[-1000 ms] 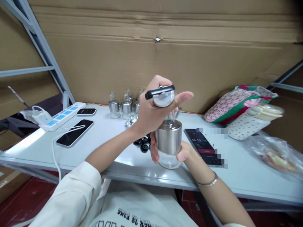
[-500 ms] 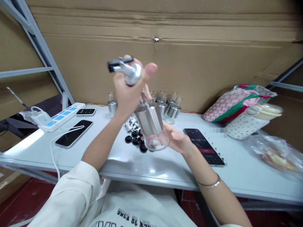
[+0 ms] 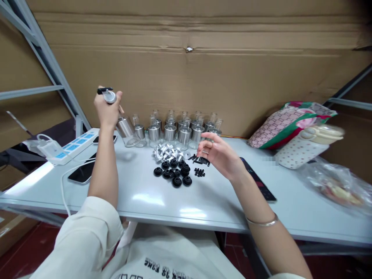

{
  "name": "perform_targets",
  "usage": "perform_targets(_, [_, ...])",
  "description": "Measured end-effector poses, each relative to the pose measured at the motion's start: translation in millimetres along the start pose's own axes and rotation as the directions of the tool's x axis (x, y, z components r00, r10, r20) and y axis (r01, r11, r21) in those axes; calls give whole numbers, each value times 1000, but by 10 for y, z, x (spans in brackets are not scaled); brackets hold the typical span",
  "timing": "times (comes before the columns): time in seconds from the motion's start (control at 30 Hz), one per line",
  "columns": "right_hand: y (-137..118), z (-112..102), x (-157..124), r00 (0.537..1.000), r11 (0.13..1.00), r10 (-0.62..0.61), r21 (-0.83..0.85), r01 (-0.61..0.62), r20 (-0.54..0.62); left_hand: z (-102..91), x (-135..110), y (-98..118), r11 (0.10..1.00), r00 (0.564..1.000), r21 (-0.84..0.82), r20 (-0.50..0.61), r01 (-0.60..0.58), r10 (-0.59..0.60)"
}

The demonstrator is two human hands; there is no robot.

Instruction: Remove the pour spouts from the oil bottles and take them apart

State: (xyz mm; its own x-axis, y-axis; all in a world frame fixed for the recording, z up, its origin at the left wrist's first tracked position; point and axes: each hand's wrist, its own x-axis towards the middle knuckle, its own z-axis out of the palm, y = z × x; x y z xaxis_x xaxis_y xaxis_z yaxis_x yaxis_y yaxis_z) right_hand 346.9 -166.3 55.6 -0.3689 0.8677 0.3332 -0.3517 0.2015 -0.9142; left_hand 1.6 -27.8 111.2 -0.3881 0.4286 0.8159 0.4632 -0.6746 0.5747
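Observation:
My left hand (image 3: 108,110) is closed around the neck of a glass oil bottle (image 3: 126,128) with a metal sleeve and a silver spout cap (image 3: 109,96) with a black lever. The bottle is tilted beside the bottle row, its base near the tabletop; I cannot tell if it touches. My right hand (image 3: 222,157) hovers above the table, fingers loosely bent and apart, with nothing visible in it. Near it lie small black strips (image 3: 200,159) and tiny black pieces (image 3: 199,172). Black round stoppers (image 3: 176,181) and a heap of silver spout parts (image 3: 167,153) lie in the middle.
Several sleeved glass bottles (image 3: 169,131) without caps stand along the cardboard wall (image 3: 203,85). At left are a power strip (image 3: 76,146) and a phone (image 3: 81,173) with a white cable. At right lie another phone (image 3: 258,182), a dotted flask (image 3: 302,149), a patterned bag (image 3: 279,128) and a plastic bag (image 3: 340,190).
My left hand has carried the capped bottle from the centre to the back left. My right hand has come off the bottle's base and moved slightly up and right.

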Motion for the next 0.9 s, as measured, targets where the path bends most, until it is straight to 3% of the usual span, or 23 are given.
perform_targets(0.27, [-25, -30, -13, 998, 992, -51, -118, 45, -44, 122, -293, -246, 986, 999, 168, 32, 18, -24])
perform_targets(0.5, [-6, -25, -12, 997, 995, -62, -79, 58, -44, 294, -474, -480, 962, 998, 270, 66, -34, 17])
perform_targets(0.7, [14, -16, -8, 997, 994, -59, -97, 55, -43, 481, -646, -460, 942, 998, 333, 67, -38, 16])
perform_targets(0.8, [23, -19, -5, 996, 991, -60, -119, 53, -63, 552, -689, -426, 950, 1000, 311, 6, -14, 13])
perform_targets(0.9, [28, -24, -2, 995, 992, -68, -115, 59, -74, 592, -665, -452, 979, 978, 133, -165, 152, -129])
